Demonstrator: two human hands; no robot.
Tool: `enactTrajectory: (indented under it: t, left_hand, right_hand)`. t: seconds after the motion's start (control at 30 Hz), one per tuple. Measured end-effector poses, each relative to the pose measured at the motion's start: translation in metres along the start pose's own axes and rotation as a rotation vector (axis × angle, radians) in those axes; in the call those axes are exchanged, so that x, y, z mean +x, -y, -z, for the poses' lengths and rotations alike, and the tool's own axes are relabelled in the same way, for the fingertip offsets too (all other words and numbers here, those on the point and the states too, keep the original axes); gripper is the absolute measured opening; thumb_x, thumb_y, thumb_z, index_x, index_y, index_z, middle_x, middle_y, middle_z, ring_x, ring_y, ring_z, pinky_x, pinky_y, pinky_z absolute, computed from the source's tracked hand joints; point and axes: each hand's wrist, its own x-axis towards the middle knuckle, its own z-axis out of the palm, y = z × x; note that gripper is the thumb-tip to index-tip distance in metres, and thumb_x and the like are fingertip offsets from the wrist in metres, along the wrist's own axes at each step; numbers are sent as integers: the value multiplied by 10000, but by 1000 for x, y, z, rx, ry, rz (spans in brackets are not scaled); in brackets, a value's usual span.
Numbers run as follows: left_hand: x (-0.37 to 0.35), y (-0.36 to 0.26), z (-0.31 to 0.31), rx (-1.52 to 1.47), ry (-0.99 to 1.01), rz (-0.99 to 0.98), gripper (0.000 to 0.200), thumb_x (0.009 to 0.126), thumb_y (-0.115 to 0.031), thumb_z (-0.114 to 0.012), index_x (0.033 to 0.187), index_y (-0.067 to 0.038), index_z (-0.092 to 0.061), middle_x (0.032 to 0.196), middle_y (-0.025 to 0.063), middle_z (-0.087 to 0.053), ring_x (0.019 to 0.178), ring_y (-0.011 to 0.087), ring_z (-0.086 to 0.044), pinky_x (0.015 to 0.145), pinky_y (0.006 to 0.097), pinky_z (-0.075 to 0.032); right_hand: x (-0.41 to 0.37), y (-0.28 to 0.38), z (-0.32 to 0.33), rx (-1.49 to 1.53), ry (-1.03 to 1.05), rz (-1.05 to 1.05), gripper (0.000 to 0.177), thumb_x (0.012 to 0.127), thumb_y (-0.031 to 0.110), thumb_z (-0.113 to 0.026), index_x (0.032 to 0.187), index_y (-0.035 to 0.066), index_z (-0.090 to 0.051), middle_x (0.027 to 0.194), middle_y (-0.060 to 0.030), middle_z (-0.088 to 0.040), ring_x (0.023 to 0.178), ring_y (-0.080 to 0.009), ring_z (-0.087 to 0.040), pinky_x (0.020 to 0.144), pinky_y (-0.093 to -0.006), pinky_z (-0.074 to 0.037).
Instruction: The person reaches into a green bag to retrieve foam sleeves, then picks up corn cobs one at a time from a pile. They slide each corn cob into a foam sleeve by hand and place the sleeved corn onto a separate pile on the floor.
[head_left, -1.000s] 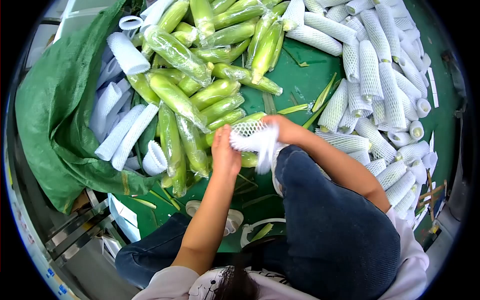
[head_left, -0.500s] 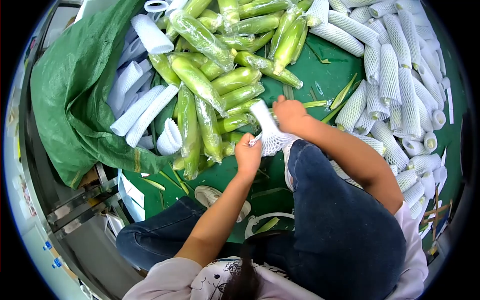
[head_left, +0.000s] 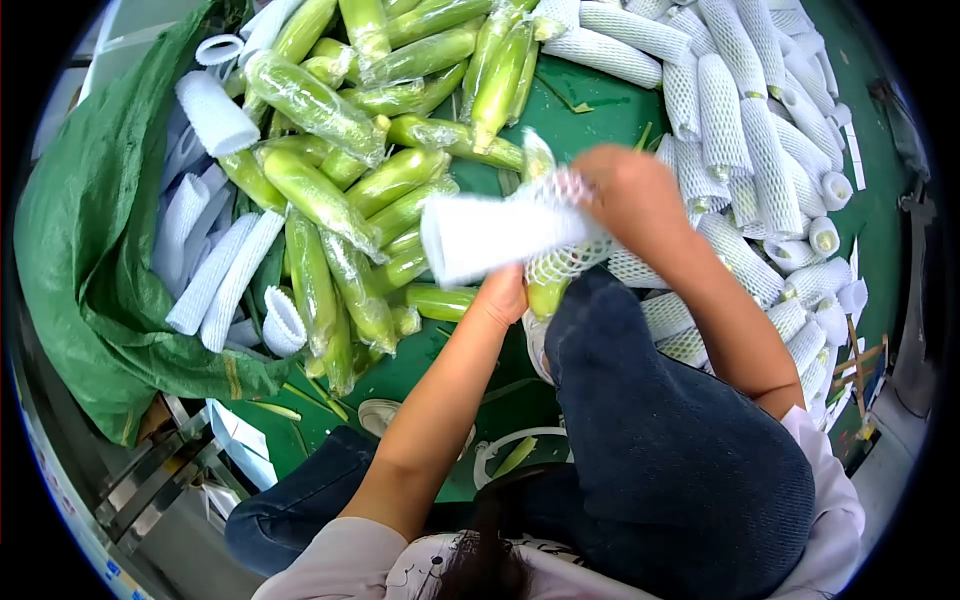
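A foam net sleeve [head_left: 480,235] is clamped in the right hand [head_left: 630,190] over a corn cob [head_left: 545,296]; the left hand [head_left: 500,293] is pressed beneath, its grip hidden.

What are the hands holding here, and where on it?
A foam net sleeve over a corn ear: right hand grips its far end, left hand its underside.
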Motion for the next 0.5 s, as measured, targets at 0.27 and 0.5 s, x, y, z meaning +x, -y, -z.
enactTrajectory:
  t: [0.27, 0.5]
  left_hand:
    - [-17, 19, -19, -21, -50, -109, 672, 1013, -554, -193, 1309, -32, -497, 1147, 117, -642, 1037, 220, -626, 954, 342, -473]
    - [-63, 87, 16, 353, -221, -19, 656, 1015, -478, -338, 1391, 56, -390, 1345, 170, -514, 1224, 240, -504, 1066, 338, -360]
  right_hand:
    - [12, -83, -63, 228, 345, -294, 301, 854, 284, -628, 945, 6, -699, 920, -186, -692, 780, -313, -666, 740, -403, -520]
    - [-87, -55, -105, 1009, 228, -580, 296, 891, 163, -598, 1118, -22, -642, 959, -102, -699, 816, -164, -627, 757, -316, -505]
